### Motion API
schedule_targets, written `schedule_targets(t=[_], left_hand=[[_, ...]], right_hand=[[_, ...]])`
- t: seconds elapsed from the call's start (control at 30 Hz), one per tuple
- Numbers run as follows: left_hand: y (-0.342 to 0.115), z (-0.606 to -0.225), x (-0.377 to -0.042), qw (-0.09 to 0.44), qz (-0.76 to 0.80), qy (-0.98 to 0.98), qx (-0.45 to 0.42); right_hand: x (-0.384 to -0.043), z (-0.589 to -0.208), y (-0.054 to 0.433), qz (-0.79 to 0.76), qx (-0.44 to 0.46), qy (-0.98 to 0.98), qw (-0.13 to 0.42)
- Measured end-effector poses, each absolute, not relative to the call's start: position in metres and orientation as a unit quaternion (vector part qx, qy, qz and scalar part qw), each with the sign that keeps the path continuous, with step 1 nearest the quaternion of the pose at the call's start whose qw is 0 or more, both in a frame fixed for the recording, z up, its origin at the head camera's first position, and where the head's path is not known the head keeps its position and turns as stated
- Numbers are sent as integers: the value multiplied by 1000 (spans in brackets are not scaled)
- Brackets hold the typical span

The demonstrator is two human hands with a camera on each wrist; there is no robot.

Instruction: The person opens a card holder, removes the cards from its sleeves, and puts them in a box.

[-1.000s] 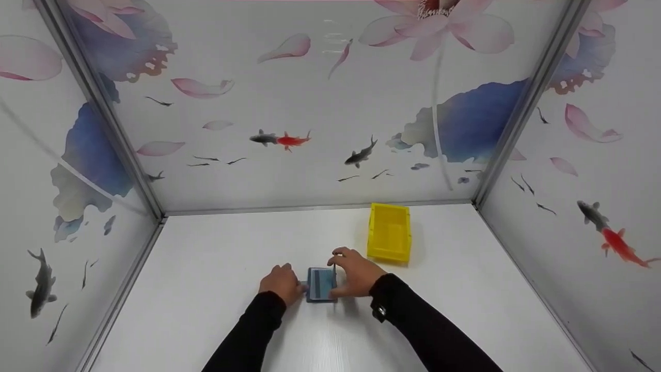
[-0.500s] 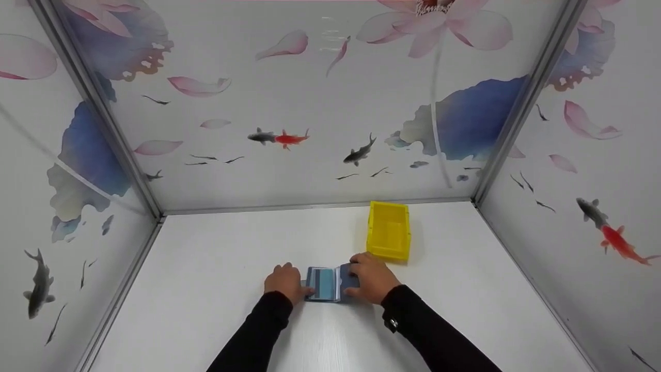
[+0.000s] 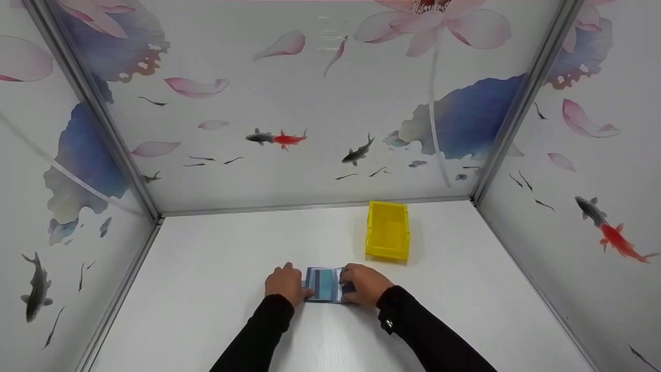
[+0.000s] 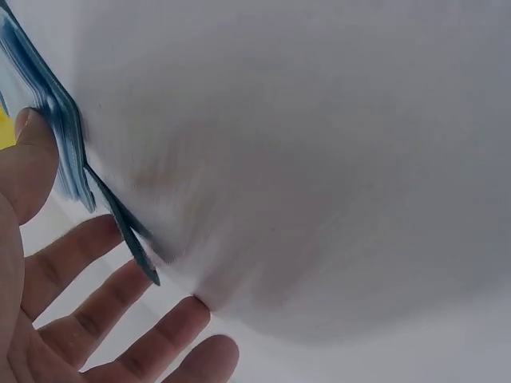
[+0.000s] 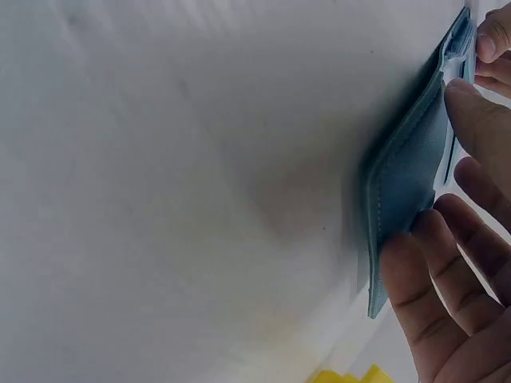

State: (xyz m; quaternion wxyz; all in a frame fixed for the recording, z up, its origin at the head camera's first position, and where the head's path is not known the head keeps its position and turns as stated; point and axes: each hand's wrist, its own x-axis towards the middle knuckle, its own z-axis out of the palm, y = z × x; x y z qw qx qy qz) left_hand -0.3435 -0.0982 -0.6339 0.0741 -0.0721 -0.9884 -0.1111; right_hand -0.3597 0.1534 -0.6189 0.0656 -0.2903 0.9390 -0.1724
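Note:
A blue card holder (image 3: 325, 285) lies spread on the white table, its clear sleeves and a light blue card with a dark stripe facing up. My left hand (image 3: 283, 285) holds its left side: in the left wrist view the thumb presses on the sleeves (image 4: 49, 104), and fingers are beside the strap (image 4: 124, 223) that sticks out. On the other side, my right hand (image 3: 367, 285) grips the sleeves' right edge over the blue cover (image 5: 407, 159), thumb at the near edge and fingers toward the far one. Part of that cover is hidden under the hand.
Behind the right hand stands a yellow plastic bin (image 3: 387, 254), close to the back wall (image 3: 289, 181). Side walls (image 3: 547, 217) with printed fish and petals enclose the white table (image 3: 217, 248).
The right hand first held the cover or leaves upright, then laid them flat to the right. Since then it has shifted left onto the sleeves. The left thumb has moved onto the holder's left edge.

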Motion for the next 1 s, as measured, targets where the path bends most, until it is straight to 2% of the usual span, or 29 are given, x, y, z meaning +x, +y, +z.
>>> schedule_targets(t=[0.13, 0.37, 0.53, 0.77, 1.0], left_hand=[[-97, -631, -342, 70, -131, -986, -80], [-96, -626, -339, 25, -129, -986, -98], [-99, -629, -339, 25, -116, -987, -109], [-103, -639, -342, 37, -92, -985, -142], [-105, -641, -345, 9, -102, -982, -157]], right_hand=[[-363, -623, 151, -183, -284, 939, 64], [-371, -628, 145, -195, -264, 942, 66], [-371, -629, 141, -212, -254, 940, 84], [-372, -633, 140, -223, -258, 937, 78], [-374, -635, 138, -243, -239, 936, 89]])
